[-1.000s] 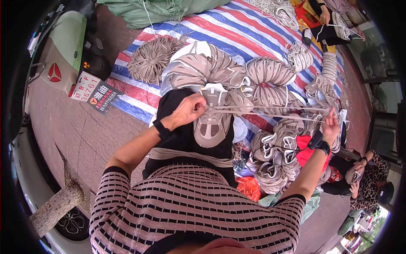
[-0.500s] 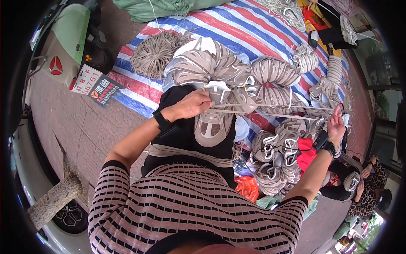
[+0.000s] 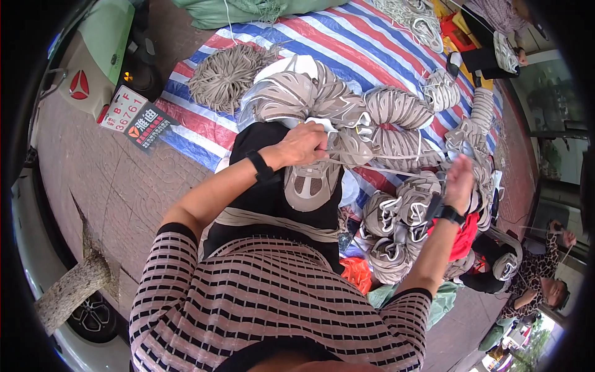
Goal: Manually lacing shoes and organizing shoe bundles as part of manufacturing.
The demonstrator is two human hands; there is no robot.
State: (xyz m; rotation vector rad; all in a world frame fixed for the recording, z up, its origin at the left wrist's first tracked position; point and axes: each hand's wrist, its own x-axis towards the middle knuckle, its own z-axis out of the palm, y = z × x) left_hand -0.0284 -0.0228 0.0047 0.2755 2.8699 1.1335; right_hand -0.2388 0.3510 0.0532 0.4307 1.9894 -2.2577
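Observation:
A grey-beige shoe upper [image 3: 308, 188] lies over the black cloth on my lap, its toe pointing toward me. My left hand [image 3: 304, 146] is closed at the upper's lacing area, fingers pinched on a pale flat shoelace [image 3: 372, 166]. Two strands of the lace run from there to the right. Toward their far end is my right hand [image 3: 458, 183], raised above the bundled uppers. Motion blurs its fingers, so its grip on the lace does not show. Joined to the laced upper, a chain of nested shoe uppers [image 3: 282, 98] curves away beyond my lap.
A coil of beige laces [image 3: 226, 77] rests on the striped tarp [image 3: 198, 127]. More bundled uppers [image 3: 387, 214] lie at the right, near a red cloth [image 3: 463, 239] and an orange bag [image 3: 356, 273]. A scooter [image 3: 93, 68] stands at left; another person [image 3: 533, 279] works at far right.
My right hand has swung left and nearer to me, and the lace strands between the hands look slacker. My left hand has shifted slightly right over the upper.

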